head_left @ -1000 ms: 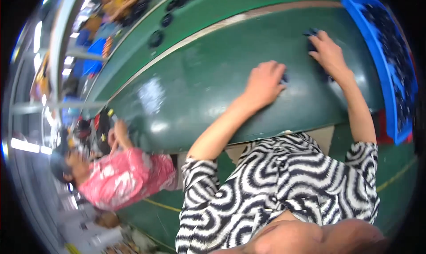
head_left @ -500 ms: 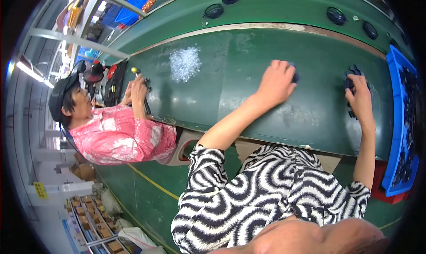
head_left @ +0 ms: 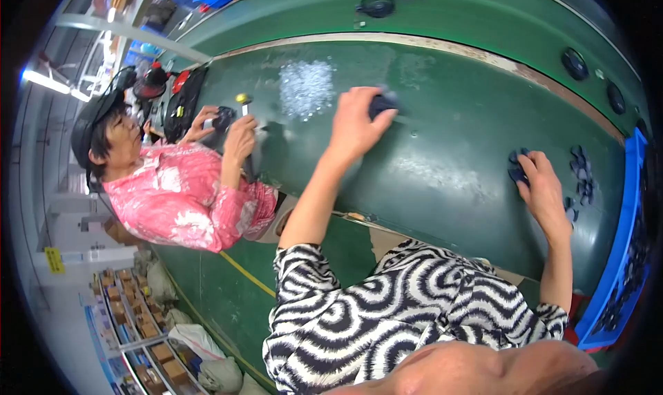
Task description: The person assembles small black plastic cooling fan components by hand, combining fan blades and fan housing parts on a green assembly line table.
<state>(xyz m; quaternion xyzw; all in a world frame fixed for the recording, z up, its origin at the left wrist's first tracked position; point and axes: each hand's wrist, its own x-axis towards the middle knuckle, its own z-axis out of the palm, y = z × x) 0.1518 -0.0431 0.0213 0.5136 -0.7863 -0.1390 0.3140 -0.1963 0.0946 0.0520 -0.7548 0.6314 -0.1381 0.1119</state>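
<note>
My left hand [head_left: 353,127] is over the green table [head_left: 442,139], its fingers closed round a dark plastic part [head_left: 382,105]. Left of that hand lies a heap of small clear pieces [head_left: 306,89]. On the right, my right hand [head_left: 543,191] grips a small black plastic part [head_left: 518,170] between thumb and fingers, close to the tabletop. Several loose black parts [head_left: 582,174] lie to the right of this hand, one of them partly behind its wrist.
To the left, a co-worker in a pink top [head_left: 179,195] holds a yellow-headed hammer [head_left: 244,105] and a dark part [head_left: 222,119]. A blue tray [head_left: 632,181] of black parts borders the right side. Round black parts [head_left: 378,5] ride the green belt [head_left: 476,29] beyond the table.
My left hand has swung left toward the clear heap, carrying its dark part. My right hand has drawn away from the row of black parts with one in its fingers.
</note>
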